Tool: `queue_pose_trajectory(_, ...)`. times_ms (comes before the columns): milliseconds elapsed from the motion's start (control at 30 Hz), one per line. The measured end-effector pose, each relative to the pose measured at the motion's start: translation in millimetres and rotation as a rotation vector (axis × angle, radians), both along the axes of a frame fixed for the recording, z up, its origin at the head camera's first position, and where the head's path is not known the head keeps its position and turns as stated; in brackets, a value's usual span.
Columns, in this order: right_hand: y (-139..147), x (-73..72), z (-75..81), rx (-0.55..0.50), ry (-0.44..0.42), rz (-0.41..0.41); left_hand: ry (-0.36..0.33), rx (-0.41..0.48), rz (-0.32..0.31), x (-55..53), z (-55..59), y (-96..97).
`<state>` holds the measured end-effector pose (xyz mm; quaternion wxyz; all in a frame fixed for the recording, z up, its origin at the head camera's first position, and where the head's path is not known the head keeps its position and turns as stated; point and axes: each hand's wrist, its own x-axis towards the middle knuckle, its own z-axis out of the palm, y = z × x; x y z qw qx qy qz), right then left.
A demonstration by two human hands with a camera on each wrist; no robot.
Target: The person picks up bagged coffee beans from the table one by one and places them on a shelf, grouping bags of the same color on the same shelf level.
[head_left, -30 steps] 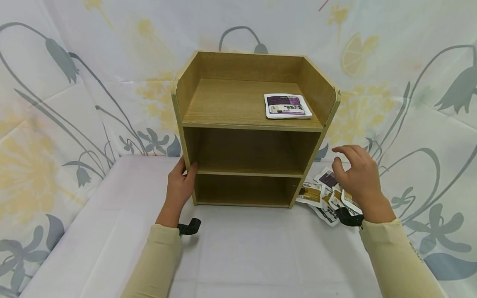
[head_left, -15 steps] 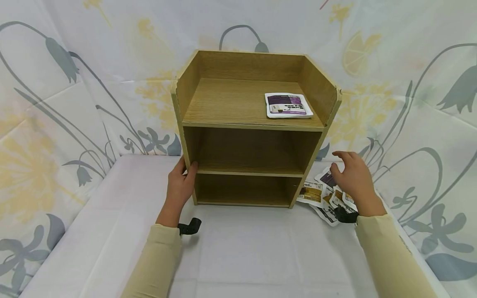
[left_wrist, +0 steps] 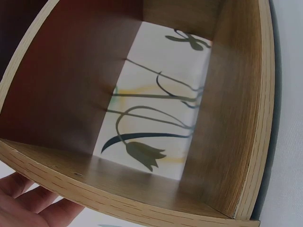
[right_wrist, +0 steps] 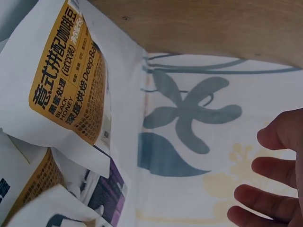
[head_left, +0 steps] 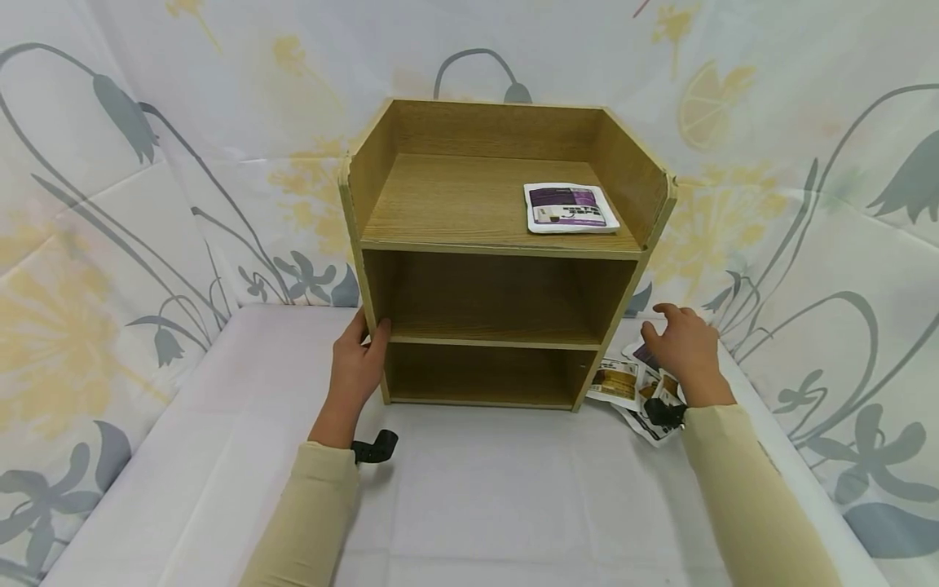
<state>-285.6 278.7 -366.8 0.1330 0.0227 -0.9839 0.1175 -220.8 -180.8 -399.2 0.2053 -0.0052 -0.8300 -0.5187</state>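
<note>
A small wooden shelf unit [head_left: 469,249] stands on the white-covered surface, with an angled top tray and two lower compartments. My left hand [head_left: 355,363] holds its left side panel, thumb at the front edge; in the left wrist view its fingers [left_wrist: 64,212] show by the panel's edge. One white and purple packet [head_left: 572,209] lies flat on the top tray. Beside the unit's right side is a loose pile of coffee bean packets [head_left: 614,381], partly hidden by my right hand [head_left: 685,350], which hovers with fingers apart and nothing between them. One yellow-labelled packet [right_wrist: 68,71] shows close up.
Floral cloth [head_left: 792,204] hangs behind and at both sides. White cloth [head_left: 477,489] covers the surface in front of the unit. The unit's right panel [right_wrist: 213,28] stands near the pile.
My right hand has moved left and slightly away from me, over the packet pile, covering more of it. The left hand and the shelf unit have stayed in place.
</note>
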Motion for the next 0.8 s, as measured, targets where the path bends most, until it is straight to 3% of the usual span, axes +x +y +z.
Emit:
queue_pose_trajectory(433, 5, -21.7, -21.6, -0.011, -0.153, -0.074, -0.003, 0.007, -0.004, 1.0, 0.4, -0.7)
queue_pose_trajectory(800, 13, -31.8, -37.3, 0.01, -0.243, -0.06, 0.0, 0.004, -0.005, 0.3, -0.5, -0.8)
